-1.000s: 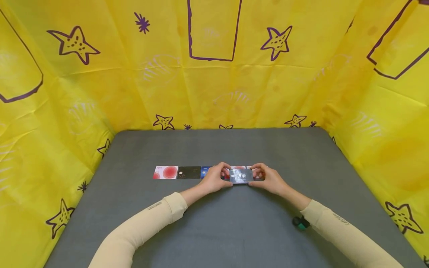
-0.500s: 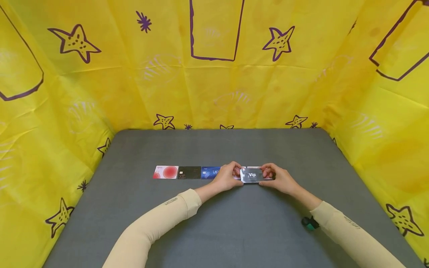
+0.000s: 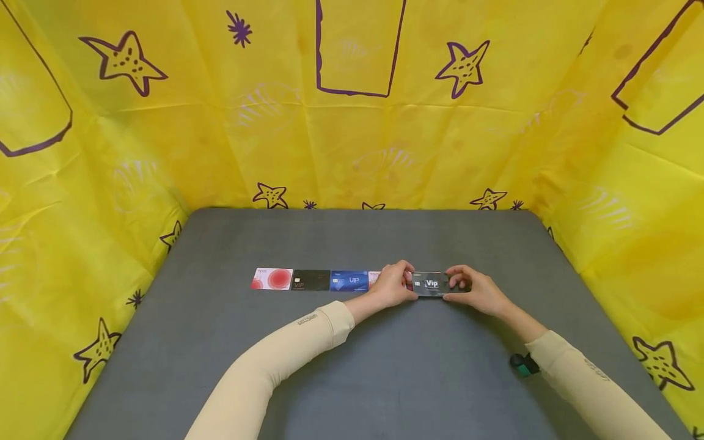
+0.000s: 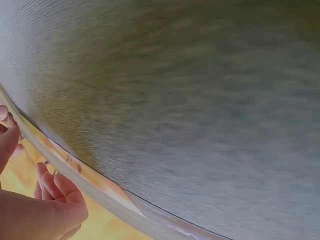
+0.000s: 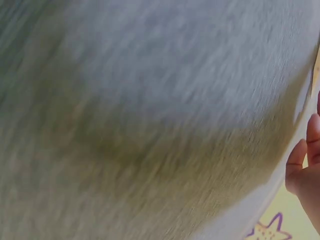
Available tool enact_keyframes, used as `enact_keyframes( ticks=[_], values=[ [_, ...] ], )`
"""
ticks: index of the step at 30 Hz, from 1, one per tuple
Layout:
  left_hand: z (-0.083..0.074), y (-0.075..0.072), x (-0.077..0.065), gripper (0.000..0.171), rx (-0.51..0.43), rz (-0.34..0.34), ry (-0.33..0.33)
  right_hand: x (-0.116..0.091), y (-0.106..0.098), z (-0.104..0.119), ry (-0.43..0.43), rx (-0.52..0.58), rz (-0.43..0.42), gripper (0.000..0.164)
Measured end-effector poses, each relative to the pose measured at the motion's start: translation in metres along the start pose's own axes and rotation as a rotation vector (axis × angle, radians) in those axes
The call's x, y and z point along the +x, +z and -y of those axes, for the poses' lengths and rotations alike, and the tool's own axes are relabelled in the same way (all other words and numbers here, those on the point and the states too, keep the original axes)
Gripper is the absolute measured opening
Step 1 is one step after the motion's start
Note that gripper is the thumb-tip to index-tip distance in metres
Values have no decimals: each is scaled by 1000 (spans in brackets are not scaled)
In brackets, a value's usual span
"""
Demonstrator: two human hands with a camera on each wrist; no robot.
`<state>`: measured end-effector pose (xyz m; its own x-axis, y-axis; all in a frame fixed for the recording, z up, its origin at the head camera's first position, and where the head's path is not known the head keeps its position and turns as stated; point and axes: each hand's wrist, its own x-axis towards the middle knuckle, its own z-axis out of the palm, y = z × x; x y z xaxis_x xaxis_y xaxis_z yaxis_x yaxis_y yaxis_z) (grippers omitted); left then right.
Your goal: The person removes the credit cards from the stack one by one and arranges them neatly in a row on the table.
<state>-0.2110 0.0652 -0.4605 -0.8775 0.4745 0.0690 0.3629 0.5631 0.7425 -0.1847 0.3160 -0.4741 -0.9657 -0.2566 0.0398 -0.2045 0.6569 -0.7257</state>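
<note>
Between my two hands a dark grey card (image 3: 431,284) printed "Vip" is held at its side edges, face towards me. The left hand (image 3: 389,287) pinches its left end, and the right hand (image 3: 480,292) pinches its right end. It overlaps the right part of a row of cards on the table. From the left, that row shows a white card with red circles (image 3: 272,278), a black VIP card (image 3: 311,280), a blue VIP card (image 3: 349,280) and a white-and-pink card (image 3: 374,278), partly hidden by my left hand. The left wrist view catches curled fingers (image 4: 52,187) at its lower left.
A dark grey cloth-covered table (image 3: 330,373) lies under everything. Yellow fabric (image 3: 352,146) with purple starfish drawings hangs at the back and both sides. A small black-and-green object (image 3: 524,365) shows beside the right sleeve (image 3: 583,373).
Both hands have moved to the right along the row with the grey card held between them. The blue card, earlier partly covered by the left hand, now shows whole.
</note>
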Motion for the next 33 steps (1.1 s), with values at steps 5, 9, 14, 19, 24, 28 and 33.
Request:
enact_keyframes(
  ticks=[5, 9, 14, 19, 24, 28, 33],
  values=[
    [-7, 10, 8, 53, 15, 5, -44, -1, -10, -12, 5, 31, 28, 53],
    [-13, 18, 14, 53, 73, 4, -65, -2, -19, -20, 26, 43, 56, 52],
    [-23, 26, 21, 52, 133, 9, -52, -7, -29, -28, 24, 22, 49, 51],
    [-31, 36, 27, 52, 231, 12, -70, -9, -38, -36, 35, 28, 48, 52],
    [-35, 44, 33, 53, 269, 8, -97, -9, -48, -38, 38, 33, 64, 51],
    [-36, 49, 38, 54, 268, -9, -107, -8, -54, -40, 43, 31, 72, 51],
    [-37, 53, 42, 53, 281, -11, -110, -7, -57, -44, 53, 20, 88, 52]
  ],
)
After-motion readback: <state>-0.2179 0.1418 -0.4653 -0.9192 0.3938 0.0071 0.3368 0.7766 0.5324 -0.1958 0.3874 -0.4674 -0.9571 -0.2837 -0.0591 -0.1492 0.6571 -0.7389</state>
